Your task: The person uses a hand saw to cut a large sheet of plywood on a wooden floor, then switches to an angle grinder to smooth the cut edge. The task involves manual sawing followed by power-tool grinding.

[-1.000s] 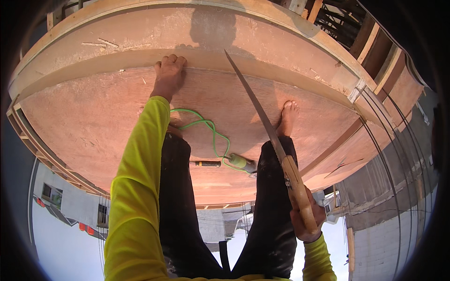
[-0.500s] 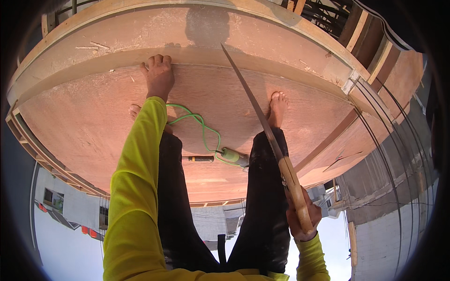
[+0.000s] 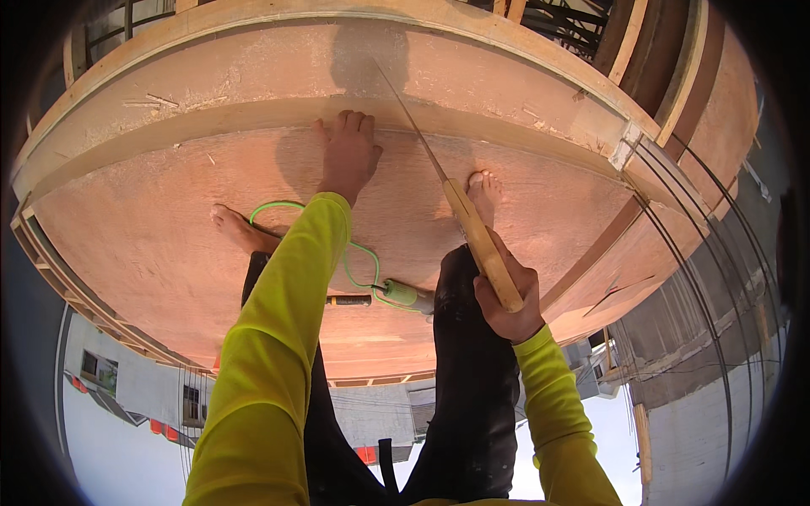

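My right hand (image 3: 511, 295) is closed round the wooden handle of a handsaw (image 3: 483, 244). The long thin blade points away from me, tilted to the left, its tip over my head's shadow on the raised wooden ledge. My left hand (image 3: 348, 156) is open, fingers apart, palm down at the near face of that ledge (image 3: 253, 99). It holds nothing. Below it spreads the reddish plywood sheet (image 3: 169, 202) on which I stand barefoot. Whether the saw's teeth touch wood cannot be made out.
Between my feet lie a green power tool (image 3: 403, 293) with a looping green cord (image 3: 375, 261) and a black-handled tool (image 3: 348, 300). Wood splinters (image 3: 160, 101) sit on the ledge. Thin dark rods (image 3: 675, 228) stick out at the right. Open wooden framing (image 3: 629, 42) lies beyond the ledge.
My left hand has shifted right along the ledge. The saw and my right hand have moved forward and left. My left foot now shows farther out to the left.
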The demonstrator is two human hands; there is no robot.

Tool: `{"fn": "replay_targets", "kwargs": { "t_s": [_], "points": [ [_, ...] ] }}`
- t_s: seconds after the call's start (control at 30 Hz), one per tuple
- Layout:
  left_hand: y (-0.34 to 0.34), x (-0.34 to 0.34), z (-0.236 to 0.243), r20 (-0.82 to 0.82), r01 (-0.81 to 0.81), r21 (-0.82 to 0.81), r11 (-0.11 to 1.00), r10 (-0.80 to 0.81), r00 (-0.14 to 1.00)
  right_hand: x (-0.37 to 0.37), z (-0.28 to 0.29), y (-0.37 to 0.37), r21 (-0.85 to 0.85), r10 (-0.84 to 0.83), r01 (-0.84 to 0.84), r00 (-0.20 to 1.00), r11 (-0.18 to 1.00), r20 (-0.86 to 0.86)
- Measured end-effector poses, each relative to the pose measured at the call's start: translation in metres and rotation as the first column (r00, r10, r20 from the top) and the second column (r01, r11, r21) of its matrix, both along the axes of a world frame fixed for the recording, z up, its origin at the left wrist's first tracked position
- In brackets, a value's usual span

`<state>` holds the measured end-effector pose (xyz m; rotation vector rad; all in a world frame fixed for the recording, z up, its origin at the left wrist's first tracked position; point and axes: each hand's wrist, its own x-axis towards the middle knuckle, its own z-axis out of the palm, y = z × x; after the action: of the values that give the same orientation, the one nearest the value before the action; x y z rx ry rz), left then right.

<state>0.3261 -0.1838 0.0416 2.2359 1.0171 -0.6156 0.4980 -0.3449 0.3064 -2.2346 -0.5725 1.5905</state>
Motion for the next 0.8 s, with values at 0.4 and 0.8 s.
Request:
{"fn": "replay_targets", "kwargs": {
  "t_s": [0.4, 0.8],
  "points": [
    [-0.006, -0.004, -0.026, -0.096, 0.092, 0.156, 0.983, -0.077, 0.992, 0.060, 0.144, -0.071, -0.193, 0.396, -0.347, 0.842, 0.918, 0.366],
    [-0.008, -0.005, -0.023, -0.163, 0.143, 0.176, 0.974, -0.114, 0.980, 0.067, 0.110, -0.092, -0.061, 0.152, -0.144, 0.976, 0.988, 0.159]
  ]
}}
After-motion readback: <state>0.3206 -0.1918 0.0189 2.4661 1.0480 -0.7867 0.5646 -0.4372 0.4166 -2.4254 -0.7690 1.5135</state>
